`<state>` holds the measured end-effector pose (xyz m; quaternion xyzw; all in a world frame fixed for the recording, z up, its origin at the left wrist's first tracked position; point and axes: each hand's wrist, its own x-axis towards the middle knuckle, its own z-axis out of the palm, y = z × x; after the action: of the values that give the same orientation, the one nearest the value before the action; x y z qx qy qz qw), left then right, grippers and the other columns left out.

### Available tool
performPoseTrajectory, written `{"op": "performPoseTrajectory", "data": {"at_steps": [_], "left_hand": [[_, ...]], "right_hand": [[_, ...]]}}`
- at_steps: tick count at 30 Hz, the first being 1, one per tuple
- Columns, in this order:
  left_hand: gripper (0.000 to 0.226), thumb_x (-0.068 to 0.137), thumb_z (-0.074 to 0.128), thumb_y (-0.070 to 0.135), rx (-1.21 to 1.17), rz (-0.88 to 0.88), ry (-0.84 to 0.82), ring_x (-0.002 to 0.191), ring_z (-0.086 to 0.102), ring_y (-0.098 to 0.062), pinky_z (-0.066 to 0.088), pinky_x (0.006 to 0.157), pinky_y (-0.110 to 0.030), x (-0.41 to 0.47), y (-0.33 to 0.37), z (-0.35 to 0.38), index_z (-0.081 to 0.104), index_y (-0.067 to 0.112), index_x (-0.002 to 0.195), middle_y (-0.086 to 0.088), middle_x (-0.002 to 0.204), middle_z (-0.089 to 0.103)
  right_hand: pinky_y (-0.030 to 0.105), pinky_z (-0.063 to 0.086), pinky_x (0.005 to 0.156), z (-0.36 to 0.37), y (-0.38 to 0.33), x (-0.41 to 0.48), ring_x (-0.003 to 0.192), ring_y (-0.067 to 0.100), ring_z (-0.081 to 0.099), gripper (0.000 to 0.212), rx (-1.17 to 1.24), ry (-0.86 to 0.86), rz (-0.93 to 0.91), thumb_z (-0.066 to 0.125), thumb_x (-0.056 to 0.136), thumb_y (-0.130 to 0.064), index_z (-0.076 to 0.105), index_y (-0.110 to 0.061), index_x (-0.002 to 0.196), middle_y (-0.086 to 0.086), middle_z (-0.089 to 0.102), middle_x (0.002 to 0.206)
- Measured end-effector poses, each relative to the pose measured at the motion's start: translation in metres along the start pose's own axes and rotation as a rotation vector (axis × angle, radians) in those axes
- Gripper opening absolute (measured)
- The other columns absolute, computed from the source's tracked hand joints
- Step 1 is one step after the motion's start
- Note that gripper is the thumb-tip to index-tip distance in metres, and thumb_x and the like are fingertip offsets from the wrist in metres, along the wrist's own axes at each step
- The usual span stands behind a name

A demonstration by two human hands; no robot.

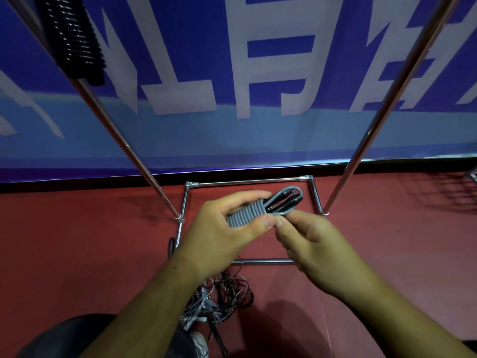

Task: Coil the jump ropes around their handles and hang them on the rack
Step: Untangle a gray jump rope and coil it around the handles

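Loose ropes: a tangle of thin dark and pale loose ropes (222, 295) lies on the red floor (77, 241), just on the near side of the rack's front base bar.
Left hand: the left hand (222, 236) is above the rack's base, between its two uprights, with fingers and thumb curled round the wound part of the grey jump rope (247, 213).
Right hand: the right hand (315, 244) is beside it over the same base, its thumb and forefinger pinching the grey cord just where the wraps end.
Task's thing: the grey jump rope is held in both hands above the rack's base. Its cord is wound in tight turns round the black handles (286, 202), with a short loop sticking out toward the rack's back bar.
Handling: probably light. The smooth plastic cord looks springy and likely to unwind if let go, so it is best gripped across the wraps, with the tail kept pinched until it is tucked.
Rack: the chrome rack (124, 140) has thin, smooth tubes.
Already hung: a black coiled rope (74, 34) hangs high by the rack's left upright.
Behind: a blue banner (232, 73) stands past the rack's back bar.
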<state>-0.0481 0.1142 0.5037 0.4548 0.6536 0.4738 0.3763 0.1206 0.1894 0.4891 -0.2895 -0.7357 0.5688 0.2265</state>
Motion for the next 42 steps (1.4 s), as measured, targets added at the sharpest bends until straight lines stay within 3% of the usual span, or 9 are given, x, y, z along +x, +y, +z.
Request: {"op": "performPoseTrajectory", "data": {"at_steps": [4,12,16,20,25,30,35,40,42], "left_hand": [[0.033,0.085,0.082,0.024,0.057,0.047,0.053,0.096,0.072,-0.004,0.056,0.081,-0.018,0.0,-0.002,-0.001,0.074,0.034,0.115,0.017,0.105,0.076],[0.036,0.08,0.084,0.04,0.363,0.091,0.126,0.09,0.068,-0.001,0.055,0.076,-0.027,0.0,-0.004,0.003,0.066,0.046,0.111,0.026,0.102,0.071],[0.044,0.079,0.081,0.046,0.774,0.289,0.2,0.086,0.058,0.0,0.047,0.071,-0.022,-0.007,-0.006,0.017,0.06,0.048,0.117,0.029,0.105,0.066],[0.053,0.079,0.082,0.035,0.915,0.466,0.266,0.085,0.057,-0.011,0.047,0.069,-0.032,-0.011,-0.016,0.032,0.06,0.039,0.127,0.023,0.112,0.069],[0.055,0.084,0.078,0.03,0.82,0.441,0.183,0.106,0.06,-0.005,0.048,0.083,-0.035,-0.008,-0.021,0.027,0.06,0.04,0.134,0.025,0.123,0.067],[0.045,0.091,0.076,0.021,0.276,0.104,-0.094,0.107,0.068,-0.003,0.056,0.088,-0.025,-0.001,-0.012,0.009,0.064,0.037,0.131,0.019,0.117,0.071],[0.035,0.096,0.066,0.039,0.103,-0.062,-0.27,0.096,0.074,-0.021,0.063,0.079,-0.034,0.003,-0.002,-0.012,0.064,0.041,0.131,0.005,0.11,0.076],[0.02,0.093,0.072,0.033,0.139,0.021,-0.218,0.087,0.071,-0.019,0.059,0.074,-0.032,0.0,0.002,-0.013,0.07,0.044,0.109,0.01,0.102,0.075],[0.019,0.094,0.074,0.027,0.195,0.056,-0.192,0.077,0.069,-0.008,0.056,0.07,-0.026,-0.001,-0.001,-0.011,0.069,0.041,0.108,0.012,0.092,0.076]], "right_hand": [[0.022,0.029,0.051,0.0,0.002,0.0,0.049,0.003,0.031,0.036,-0.066,-0.006,0.095,0.047,0.105,-0.034,0.06,-0.021,0.075,-0.012,0.038,0.052],[0.025,0.027,0.048,-0.003,-0.001,0.0,0.042,0.006,0.032,0.045,-0.061,0.028,0.285,0.043,0.106,-0.04,0.068,-0.019,0.075,-0.007,0.036,0.049],[0.023,0.031,0.051,-0.002,-0.007,-0.002,0.043,0.008,0.038,0.071,-0.125,0.081,0.349,0.034,0.094,-0.069,0.06,-0.013,0.058,-0.007,0.04,0.045],[0.026,0.028,0.048,0.004,-0.004,-0.002,0.041,0.012,0.03,0.074,0.009,0.167,0.42,0.037,0.09,-0.075,0.046,-0.017,0.045,-0.005,0.032,0.044],[0.028,0.023,0.052,0.001,0.0,0.002,0.037,0.009,0.032,0.062,0.147,0.178,0.491,0.044,0.098,-0.061,0.057,-0.018,0.055,-0.006,0.035,0.045],[0.028,0.025,0.051,-0.003,0.006,0.001,0.041,0.003,0.03,0.057,0.075,0.102,0.375,0.043,0.099,-0.057,0.055,-0.022,0.056,-0.014,0.037,0.046],[0.014,0.032,0.052,0.0,-0.002,0.0,0.047,-0.002,0.043,0.042,-0.008,-0.104,0.207,0.036,0.096,-0.051,0.062,-0.052,0.063,-0.024,0.046,0.05],[0.03,0.022,0.051,-0.004,0.0,-0.002,0.053,0.01,0.023,0.049,-0.035,-0.132,0.158,0.042,0.104,-0.05,0.04,-0.025,0.061,-0.008,0.029,0.058],[0.031,0.023,0.05,-0.006,0.0,-0.002,0.052,0.013,0.024,0.052,-0.007,-0.107,0.195,0.045,0.102,-0.053,0.051,-0.021,0.062,-0.005,0.03,0.056]]}}
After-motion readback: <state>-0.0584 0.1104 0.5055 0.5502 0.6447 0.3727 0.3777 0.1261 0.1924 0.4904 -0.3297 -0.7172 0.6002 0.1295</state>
